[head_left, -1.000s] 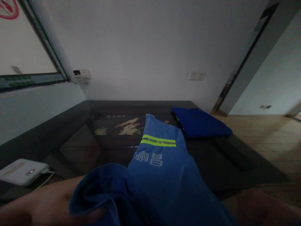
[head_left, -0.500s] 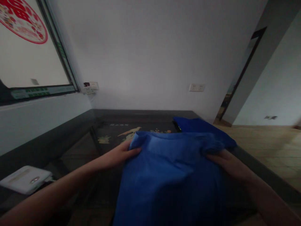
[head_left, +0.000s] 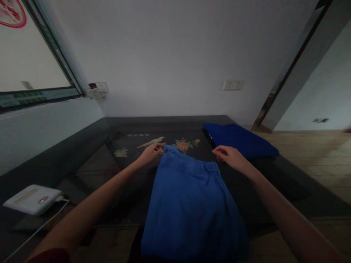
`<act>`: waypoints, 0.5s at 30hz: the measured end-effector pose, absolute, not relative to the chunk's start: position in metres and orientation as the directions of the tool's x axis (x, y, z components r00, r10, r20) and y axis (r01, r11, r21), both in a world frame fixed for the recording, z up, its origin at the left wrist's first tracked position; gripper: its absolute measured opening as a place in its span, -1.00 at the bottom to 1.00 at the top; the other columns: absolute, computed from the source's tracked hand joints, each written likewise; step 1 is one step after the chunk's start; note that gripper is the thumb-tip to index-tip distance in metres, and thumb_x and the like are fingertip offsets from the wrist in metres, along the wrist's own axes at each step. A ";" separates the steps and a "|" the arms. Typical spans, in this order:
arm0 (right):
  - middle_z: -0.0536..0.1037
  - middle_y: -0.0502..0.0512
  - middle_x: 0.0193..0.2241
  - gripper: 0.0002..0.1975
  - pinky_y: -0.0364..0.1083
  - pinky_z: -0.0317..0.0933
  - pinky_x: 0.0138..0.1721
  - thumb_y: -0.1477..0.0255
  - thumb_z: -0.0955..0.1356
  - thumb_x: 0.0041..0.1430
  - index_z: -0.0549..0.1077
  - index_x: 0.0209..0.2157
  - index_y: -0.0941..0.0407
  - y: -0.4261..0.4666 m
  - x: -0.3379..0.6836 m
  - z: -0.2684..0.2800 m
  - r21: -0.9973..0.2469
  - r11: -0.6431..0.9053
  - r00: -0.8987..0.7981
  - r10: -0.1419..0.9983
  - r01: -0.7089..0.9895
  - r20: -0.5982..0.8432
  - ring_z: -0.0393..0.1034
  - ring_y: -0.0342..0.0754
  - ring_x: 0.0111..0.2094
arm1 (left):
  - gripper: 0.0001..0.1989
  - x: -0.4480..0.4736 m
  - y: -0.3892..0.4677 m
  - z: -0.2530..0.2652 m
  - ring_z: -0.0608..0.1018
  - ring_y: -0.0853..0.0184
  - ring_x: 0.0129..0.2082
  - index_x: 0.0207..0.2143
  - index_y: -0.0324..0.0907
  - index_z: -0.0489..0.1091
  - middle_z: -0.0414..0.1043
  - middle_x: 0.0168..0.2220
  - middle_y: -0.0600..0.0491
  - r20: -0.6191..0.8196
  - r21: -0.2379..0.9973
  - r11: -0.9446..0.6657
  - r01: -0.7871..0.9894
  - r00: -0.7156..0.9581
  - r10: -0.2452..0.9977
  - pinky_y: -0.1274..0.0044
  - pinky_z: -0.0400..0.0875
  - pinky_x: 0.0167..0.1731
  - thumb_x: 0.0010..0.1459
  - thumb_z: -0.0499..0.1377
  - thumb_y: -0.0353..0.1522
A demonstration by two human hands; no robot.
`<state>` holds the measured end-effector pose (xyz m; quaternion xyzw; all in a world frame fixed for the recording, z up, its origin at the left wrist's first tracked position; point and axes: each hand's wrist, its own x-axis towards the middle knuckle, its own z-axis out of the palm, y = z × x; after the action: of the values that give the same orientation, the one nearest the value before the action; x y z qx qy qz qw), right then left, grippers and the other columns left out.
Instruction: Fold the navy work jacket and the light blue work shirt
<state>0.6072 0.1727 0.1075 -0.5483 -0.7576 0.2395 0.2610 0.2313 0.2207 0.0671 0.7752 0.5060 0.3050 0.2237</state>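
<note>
A blue garment with a waistband (head_left: 189, 193), either trousers or a skirt, lies on the dark table with its lower part hanging toward me over the front edge. Its waistband is at the far end, with a gathered tab at the right corner. My left hand (head_left: 150, 152) is beside the left waistband corner, fingers loosely bent and their tips close to the cloth; whether they touch it is unclear. Just off the right corner, my right hand (head_left: 229, 156) hovers with loosely curled fingers and holds nothing.
A darker blue folded cloth (head_left: 241, 140) lies at the back right. On the left is a white device (head_left: 34, 199) with a white cable (head_left: 41, 226). The dark tabletop (head_left: 131, 182) bears a printed bird and flowers, and meets the wall behind. Wall sockets (head_left: 233, 85) are above.
The blue garment has been lowered from a raised, held position onto the table. My right hand has let go of its corner, and my left hand's grip has loosened. The view has tilted slightly down.
</note>
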 end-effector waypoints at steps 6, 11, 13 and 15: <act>0.59 0.15 -0.24 -0.75 -0.16 0.20 -0.23 0.33 0.30 0.21 0.55 -0.26 0.18 0.234 0.502 0.103 -0.513 0.532 -0.557 0.822 0.673 0.122 0.44 -0.04 -0.24 | -0.61 0.242 0.267 0.047 0.46 0.23 -0.05 -0.08 -0.23 0.38 0.43 -0.03 -0.10 0.201 0.737 -0.432 0.520 0.442 0.874 0.42 0.32 -0.04 0.17 0.05 -0.16; 0.58 0.20 -0.37 -0.50 -0.14 0.17 -0.36 0.06 0.28 0.17 0.56 -0.37 0.23 0.256 0.456 0.082 -0.461 0.443 -0.517 0.855 0.769 -0.040 0.43 0.00 -0.35 | -0.63 0.249 0.273 0.038 0.46 0.31 -0.29 -0.26 -0.26 0.39 0.44 -0.29 -0.02 0.226 0.779 -0.428 0.459 0.431 0.874 0.49 0.35 -0.22 0.17 0.05 -0.12; 0.56 0.21 -0.40 -0.42 -0.14 0.16 -0.39 -0.04 0.26 0.13 0.56 -0.39 0.24 0.258 0.455 0.077 -0.490 0.400 -0.505 0.857 0.775 -0.100 0.41 0.00 -0.38 | -0.64 0.248 0.274 0.037 0.44 0.33 -0.33 -0.28 -0.25 0.37 0.41 -0.35 0.02 0.246 0.799 -0.425 0.426 0.412 0.877 0.51 0.34 -0.27 0.15 0.07 -0.11; 0.55 0.20 -0.43 -0.36 -0.13 0.16 -0.41 -0.10 0.24 0.10 0.55 -0.42 0.23 0.259 0.460 0.073 -0.540 0.360 -0.511 0.845 0.761 -0.157 0.39 -0.02 -0.41 | -0.64 0.248 0.275 0.036 0.43 0.35 -0.36 -0.28 -0.24 0.35 0.39 -0.38 0.04 0.258 0.822 -0.417 0.388 0.399 0.880 0.53 0.33 -0.30 0.15 0.08 -0.10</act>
<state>0.4604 0.2590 0.0731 -0.4888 -0.8213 0.2848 0.0741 0.2479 0.2750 0.0360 0.7622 0.4160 0.3569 0.3444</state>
